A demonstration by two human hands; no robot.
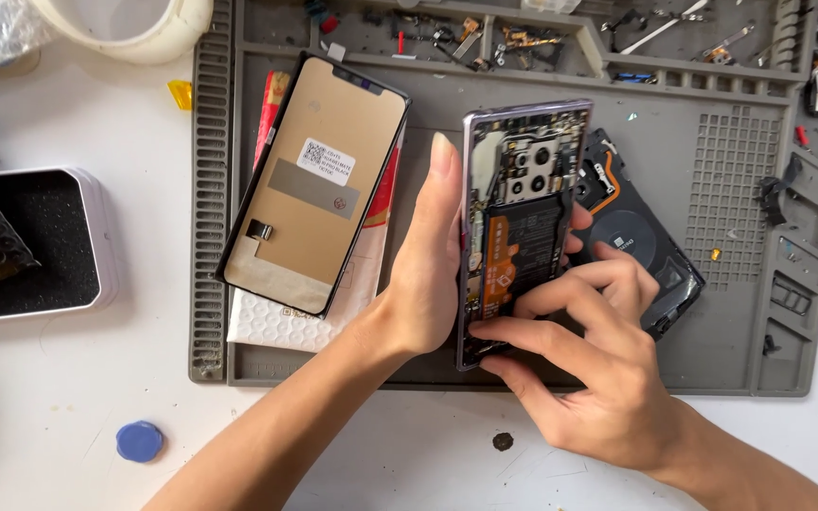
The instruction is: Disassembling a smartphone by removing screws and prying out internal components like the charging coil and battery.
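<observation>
Two hands share one item: an opened phone frame [521,227], back cover off, circuit board, camera modules and dark battery showing, orange flex cable over the lower half.

Position: held above the grey repair mat [702,189], near its middle. Long axis runs almost straight away from the person, tilted slightly rightward at the far end.

Left hand [428,265]: on the frame's left long edge, palm against the side, fingers extended along it, thumb hidden behind. Clasping, not spread.

Right hand [589,369]: comes in from the lower right; fingers curl over the right edge, fingertips pressed onto the lower interior beside the orange cable. This hand is nearer the near end of the frame.

Adjacent items: replacement screen [314,180], face down, lying left of the frame on a white padded envelope [276,322]; black back cover [646,246] lying behind the right hand on the mat; blue cap [139,441] on the white table; small parts in the mat's far trays.
</observation>
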